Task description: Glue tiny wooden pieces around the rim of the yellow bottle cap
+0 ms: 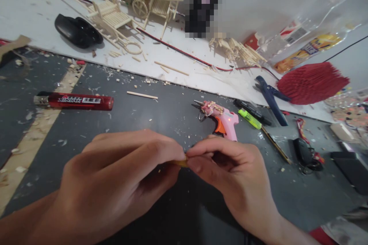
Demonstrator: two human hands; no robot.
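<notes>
Both hands meet in front of me above the grey work surface. My left hand is closed, thumb and fingers pinching a small yellowish piece that shows only as a sliver. Against its right end, my right hand pinches with thumb and forefinger. Most of the piece is hidden by the fingers, so its kind cannot be made out. Just beyond my right hand lies a pink glue gun with an orange trigger, its nozzle pointing left. A short wooden stick lies farther off.
A red lighter-like tube lies left. Miniature wooden furniture and a black mouse-like object stand on the white ledge. Right are blue cutters, a green highlighter, a pencil, keys and a red brush.
</notes>
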